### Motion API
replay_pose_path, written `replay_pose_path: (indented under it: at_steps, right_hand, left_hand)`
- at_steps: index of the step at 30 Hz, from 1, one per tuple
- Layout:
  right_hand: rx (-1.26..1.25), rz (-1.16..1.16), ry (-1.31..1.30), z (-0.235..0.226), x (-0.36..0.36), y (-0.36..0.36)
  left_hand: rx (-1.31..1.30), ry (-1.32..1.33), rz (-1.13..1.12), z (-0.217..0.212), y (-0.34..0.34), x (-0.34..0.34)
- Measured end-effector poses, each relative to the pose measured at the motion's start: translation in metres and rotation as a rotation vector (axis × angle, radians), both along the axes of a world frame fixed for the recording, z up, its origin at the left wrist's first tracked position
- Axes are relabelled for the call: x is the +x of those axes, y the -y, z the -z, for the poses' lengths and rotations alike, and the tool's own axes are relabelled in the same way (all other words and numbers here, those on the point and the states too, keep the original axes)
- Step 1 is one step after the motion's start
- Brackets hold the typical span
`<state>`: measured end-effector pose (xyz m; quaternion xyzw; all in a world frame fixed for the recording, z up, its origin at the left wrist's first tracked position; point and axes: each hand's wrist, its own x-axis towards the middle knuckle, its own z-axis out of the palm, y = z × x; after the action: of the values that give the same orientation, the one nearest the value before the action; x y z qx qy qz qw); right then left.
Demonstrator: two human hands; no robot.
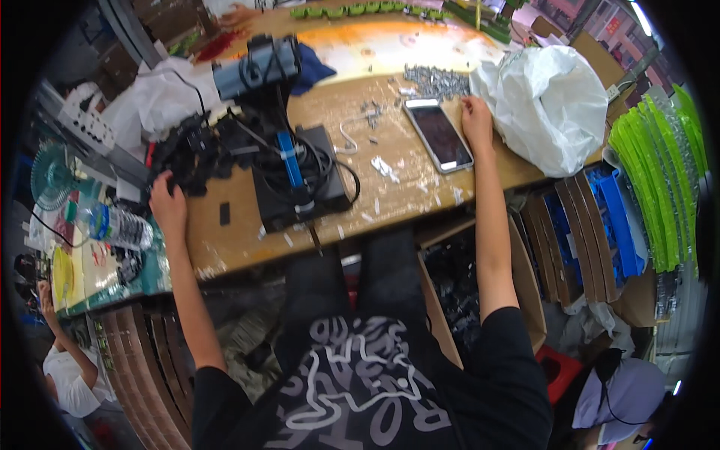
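My left hand [169, 204] is at the left edge of the wooden workbench [225, 251], fingers slightly apart, beside a heap of small black parts [196, 154]. Nothing shows between its fingers. My right hand [476, 120] has its fingers curled together near a spread of small grey metal pieces [435, 81]; whatever they may hold is too small to make out. Just left of that hand lies a white-framed smartphone [439, 135]. Between my hands stands a black box-shaped device [274, 202] with coiled cable and a blue handle-like piece [289, 160] on it.
A white plastic bag [551, 109] bulges at the right. Small white pieces [385, 168] and a black bar [225, 214] lie on the bench. Further left are a water bottle [120, 226] and another person's arm [64, 337]. Bright green strips [652, 172] stand far right. An open carton [442, 300] sits below.
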<state>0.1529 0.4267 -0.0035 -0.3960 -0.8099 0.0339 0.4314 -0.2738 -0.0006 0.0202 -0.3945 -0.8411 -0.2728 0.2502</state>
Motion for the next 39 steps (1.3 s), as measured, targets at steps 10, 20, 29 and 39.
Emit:
replay_pose_path:
  at_steps: [10, 20, 29, 39]
  right_hand:
    - [-0.176, 0.053, 0.037, -0.022, 0.005, 0.025]
    - [-0.434, -0.312, -0.743, -0.058, 0.012, 0.196]
    - [-0.750, -0.721, -0.842, -0.059, -0.009, 0.287]
    - [-0.814, -0.912, -0.552, -0.069, -0.030, 0.288]
  left_hand:
    - [0.606, 0.314, -0.018, -0.028, 0.007, 0.057]
    - [0.788, 1.405, 0.573, -0.052, 0.019, 0.216]
    - [0.413, 1.565, 0.729, -0.049, 0.015, 0.284]
    - [0.020, 1.355, 0.675, -0.045, 0.001, 0.294]
